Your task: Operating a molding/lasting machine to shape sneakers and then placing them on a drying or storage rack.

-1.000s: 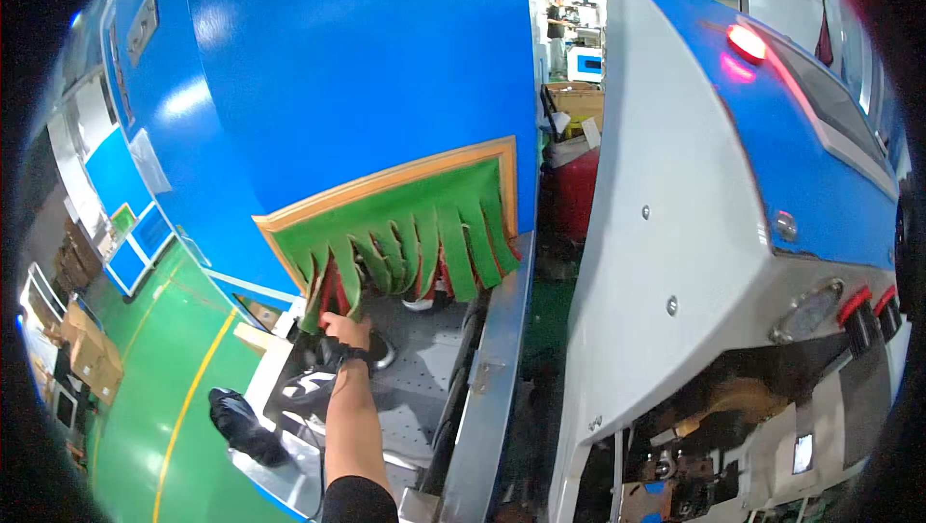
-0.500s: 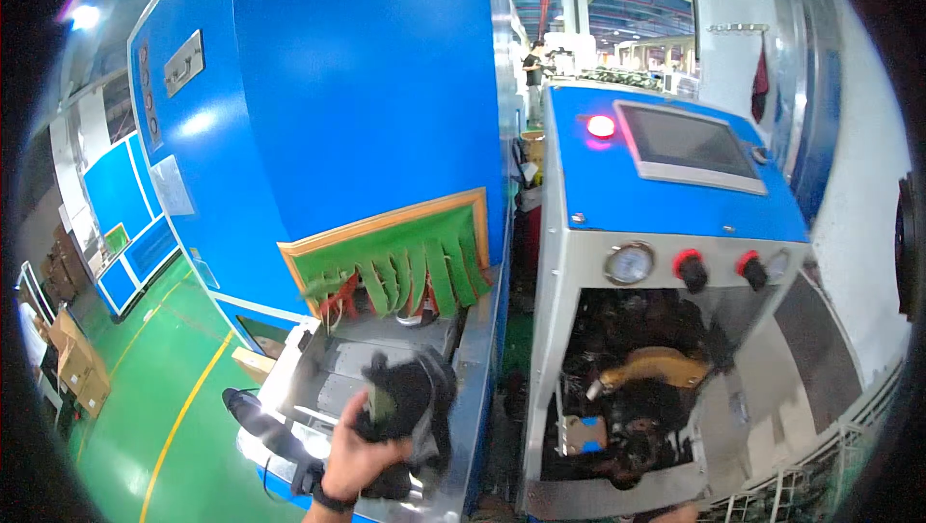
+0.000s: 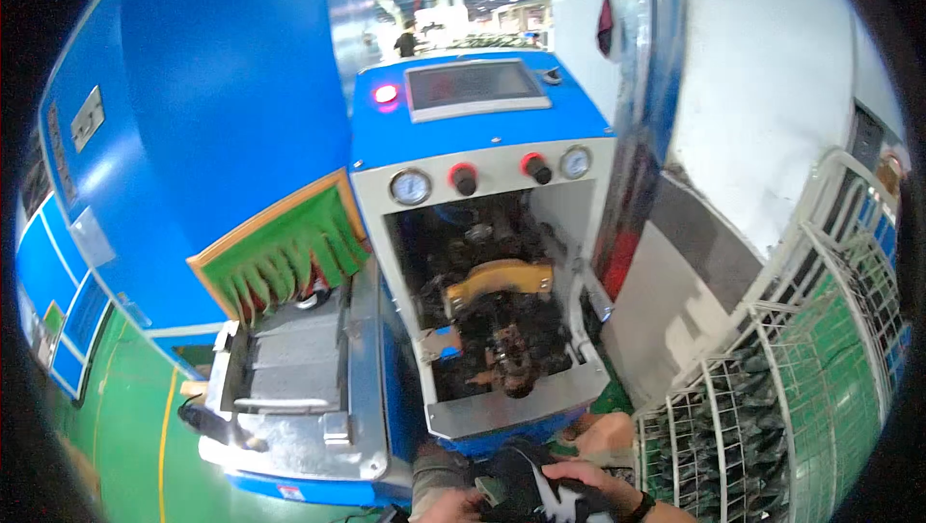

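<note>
At the lower edge, in front of the blue and grey machine point(image 3: 482, 127), I hold a black shoe upper point(image 3: 521, 480) with white jagged markings. My right hand point(image 3: 584, 475), a dark band on its wrist, grips its right side with the thumb on top. My left hand point(image 3: 449, 506) closes on its left end; those fingers are blurred and partly cut off. The machine's opening stands just beyond my hands, with a curved yellow part point(image 3: 502, 279) and dark greasy mechanisms inside.
Left stands a tall blue cabinet point(image 3: 231, 60) with a green strip curtain point(image 3: 280, 253) over a grey conveyor point(image 3: 294, 359). At right, a white wire rack point(image 3: 714, 436) holds several dark pieces. The machine carries a screen point(image 3: 475, 86), gauges point(image 3: 411, 186) and red-ringed knobs point(image 3: 464, 178).
My view has swung right toward the machine. The dark piece, held over the conveyor before, is now low in front of the machine with both hands on it.
</note>
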`<state>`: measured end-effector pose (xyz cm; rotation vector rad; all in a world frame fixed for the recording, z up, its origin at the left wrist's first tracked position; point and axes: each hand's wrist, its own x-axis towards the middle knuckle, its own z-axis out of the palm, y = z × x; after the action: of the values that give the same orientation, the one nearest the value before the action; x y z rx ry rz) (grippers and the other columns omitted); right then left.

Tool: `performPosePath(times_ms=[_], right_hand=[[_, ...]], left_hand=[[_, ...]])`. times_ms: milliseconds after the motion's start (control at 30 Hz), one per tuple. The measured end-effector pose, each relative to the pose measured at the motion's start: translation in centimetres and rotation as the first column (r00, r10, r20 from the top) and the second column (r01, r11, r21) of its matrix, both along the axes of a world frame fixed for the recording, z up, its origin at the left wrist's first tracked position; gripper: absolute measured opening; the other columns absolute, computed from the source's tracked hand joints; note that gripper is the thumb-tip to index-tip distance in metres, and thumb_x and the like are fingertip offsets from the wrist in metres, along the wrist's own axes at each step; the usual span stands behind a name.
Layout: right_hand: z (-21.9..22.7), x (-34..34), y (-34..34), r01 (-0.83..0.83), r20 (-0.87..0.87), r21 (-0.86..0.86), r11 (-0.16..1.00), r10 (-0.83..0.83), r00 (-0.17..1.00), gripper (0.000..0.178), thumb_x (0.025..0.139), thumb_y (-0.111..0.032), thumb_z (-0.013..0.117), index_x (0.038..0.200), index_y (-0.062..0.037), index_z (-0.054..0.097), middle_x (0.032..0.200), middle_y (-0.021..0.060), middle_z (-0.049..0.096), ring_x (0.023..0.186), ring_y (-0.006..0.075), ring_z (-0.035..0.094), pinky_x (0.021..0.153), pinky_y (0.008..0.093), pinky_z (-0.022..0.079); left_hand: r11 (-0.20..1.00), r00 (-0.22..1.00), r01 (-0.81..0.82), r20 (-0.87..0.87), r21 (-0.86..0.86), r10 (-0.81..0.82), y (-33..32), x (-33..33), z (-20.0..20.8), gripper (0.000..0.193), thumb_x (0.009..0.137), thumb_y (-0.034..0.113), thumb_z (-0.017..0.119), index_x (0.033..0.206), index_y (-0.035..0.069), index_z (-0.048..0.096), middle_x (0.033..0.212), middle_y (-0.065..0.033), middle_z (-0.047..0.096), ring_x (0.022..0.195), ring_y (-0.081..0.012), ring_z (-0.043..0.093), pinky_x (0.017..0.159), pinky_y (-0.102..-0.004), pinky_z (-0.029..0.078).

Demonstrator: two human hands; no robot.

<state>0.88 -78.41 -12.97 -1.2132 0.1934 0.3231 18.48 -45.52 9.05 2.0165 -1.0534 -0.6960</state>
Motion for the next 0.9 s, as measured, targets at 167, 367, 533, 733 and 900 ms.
performPosePath(times_ms=[167, 367, 533, 733, 900], right_hand=[[23.1, 11.3, 5.4, 0.506, -0.055, 0.244, 0.827, -0.509, 0.859, 0.053, 0.091, -0.014, 0.066, 0.139, 0.0025, 0.05, 0.126, 0.0074, 0.062, 0.11, 0.0175, 0.062, 0.098, 0.0325, 0.048], [32.3, 19.0, 4.4, 0.488, 0.534, -0.637, 0.597, -0.115, 0.838, 0.079, 0.079, -0.014, 0.079, 0.148, -0.003, 0.041, 0.124, 0.01, 0.065, 0.107, 0.0109, 0.058, 0.095, 0.0269, 0.045], [34.0, 26.1, 3.6, 0.354, 0.381, -0.859, 0.37, 0.001, 0.924, 0.076, 0.077, -0.032, 0.078, 0.144, -0.0152, 0.049, 0.104, 0.0221, 0.07, 0.089, 0.0243, 0.07, 0.081, 0.0326, 0.052], [35.3, 31.9, 6.8, -0.113, -0.13, -0.984, -0.135, 0.12, 0.984, 0.078, 0.085, -0.042, 0.061, 0.152, -0.016, 0.031, 0.104, 0.032, 0.064, 0.093, 0.0485, 0.063, 0.085, 0.0488, 0.05], [32.4, 34.1, 7.2, 0.081, 0.062, -0.972, -0.22, 0.091, 0.994, 0.075, 0.086, -0.043, 0.058, 0.152, -0.0191, 0.029, 0.109, 0.0355, 0.059, 0.098, 0.0523, 0.061, 0.089, 0.0537, 0.049]], left_hand=[[0.864, 0.998, 0.054, 0.032, -0.5, -0.044, -3.8, -2.4, -1.3, 0.029, 0.094, 0.022, 0.064, 0.073, 0.002, 0.064, 0.061, -0.0082, 0.058, 0.05, -0.0174, 0.051, 0.05, -0.0349, 0.042], [0.841, 0.702, -0.439, -0.705, -0.315, 0.103, -4.3, 3.8, 2.6, 0.035, 0.099, 0.035, 0.057, 0.08, 0.008, 0.065, 0.068, 0.0, 0.061, 0.061, -0.0094, 0.055, 0.055, -0.0254, 0.042], [0.833, 0.59, -0.528, -0.777, -0.165, 0.22, -7.5, 8.7, 1.6, 0.032, 0.097, 0.021, 0.064, 0.071, 0.002, 0.062, 0.066, -0.0032, 0.06, 0.062, -0.0092, 0.052, 0.061, -0.0245, 0.038], [0.807, 0.456, -0.552, -0.886, -0.208, 0.084, -8.0, 11.1, -3.1, 0.029, 0.098, 0.021, 0.062, 0.076, 0.002, 0.063, 0.067, -0.0023, 0.06, 0.063, -0.0094, 0.051, 0.063, -0.0233, 0.039], [0.7, 0.34, -0.686, -0.938, -0.199, 0.067, -7.3, 12.4, -3.7, 0.024, 0.099, 0.022, 0.062, 0.084, 0.003, 0.064, 0.068, -0.0012, 0.059, 0.064, -0.0085, 0.051, 0.063, -0.0225, 0.038]])
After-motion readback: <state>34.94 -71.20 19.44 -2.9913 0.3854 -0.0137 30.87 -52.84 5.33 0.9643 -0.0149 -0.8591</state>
